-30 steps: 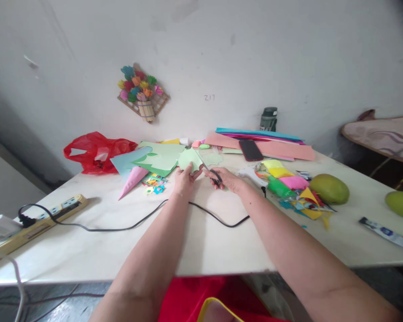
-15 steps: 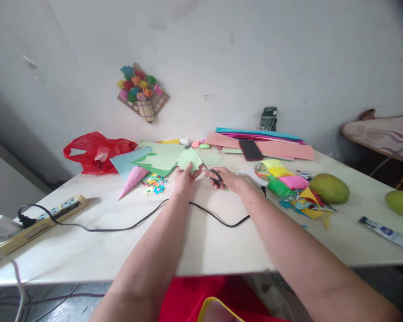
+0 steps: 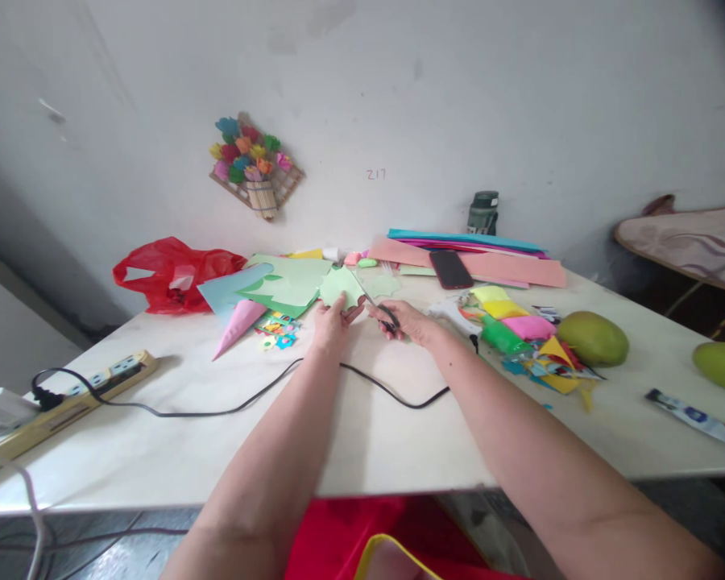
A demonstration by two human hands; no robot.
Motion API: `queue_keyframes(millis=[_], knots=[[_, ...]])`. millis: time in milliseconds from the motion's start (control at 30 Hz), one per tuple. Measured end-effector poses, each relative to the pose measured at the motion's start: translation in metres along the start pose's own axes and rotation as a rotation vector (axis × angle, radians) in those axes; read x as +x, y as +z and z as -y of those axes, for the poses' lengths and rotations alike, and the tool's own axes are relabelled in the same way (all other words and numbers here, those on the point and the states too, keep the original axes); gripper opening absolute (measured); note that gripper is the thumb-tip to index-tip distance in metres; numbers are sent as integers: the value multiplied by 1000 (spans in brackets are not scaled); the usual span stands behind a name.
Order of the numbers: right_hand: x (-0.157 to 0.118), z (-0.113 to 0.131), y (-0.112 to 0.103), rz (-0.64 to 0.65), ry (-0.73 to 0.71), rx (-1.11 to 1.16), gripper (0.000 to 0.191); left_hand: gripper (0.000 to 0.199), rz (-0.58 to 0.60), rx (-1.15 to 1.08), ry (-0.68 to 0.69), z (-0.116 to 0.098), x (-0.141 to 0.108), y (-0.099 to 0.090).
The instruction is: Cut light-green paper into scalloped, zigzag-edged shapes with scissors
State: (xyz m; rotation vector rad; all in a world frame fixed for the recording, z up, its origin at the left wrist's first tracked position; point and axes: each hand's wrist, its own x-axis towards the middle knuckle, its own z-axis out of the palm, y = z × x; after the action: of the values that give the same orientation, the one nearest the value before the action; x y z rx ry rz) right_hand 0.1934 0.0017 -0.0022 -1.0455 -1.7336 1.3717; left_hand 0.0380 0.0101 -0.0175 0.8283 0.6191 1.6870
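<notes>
Seemingly, edge-trimming is the step: a pale-green, wavy-edged paper piece (image 3: 340, 286) is pinched in the left hand (image 3: 333, 322), black-handled metal scissors (image 3: 389, 316) are gripped beside it by the right hand (image 3: 413, 322); steady holding is called for

On my feed I see a red plastic bag (image 3: 202, 278) at nine o'clock, a power strip (image 3: 66, 414) toward eight, a flower ornament (image 3: 257, 165) on the wall (image 3: 362, 97) near ten-thirty, a bottle (image 3: 482, 214) at two, and two mangoes (image 3: 592, 338) lying around three on the worktop (image 3: 399, 451).
</notes>
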Motion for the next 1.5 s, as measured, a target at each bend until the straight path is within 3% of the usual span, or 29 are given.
queue_keyframes(millis=[1100, 1233, 1500], knots=[[0, -2, -3, -27, -57, 33, 33, 28, -44, -38, -29, -4, -2, 1], [2, -1, -6, -97, -46, 90, 29, 23, -20, 18, -78, -5, -1, 0], [11, 0, -11, -388, -23, 233, 35, 33, 127, 212, -182, -6, -2, -2]])
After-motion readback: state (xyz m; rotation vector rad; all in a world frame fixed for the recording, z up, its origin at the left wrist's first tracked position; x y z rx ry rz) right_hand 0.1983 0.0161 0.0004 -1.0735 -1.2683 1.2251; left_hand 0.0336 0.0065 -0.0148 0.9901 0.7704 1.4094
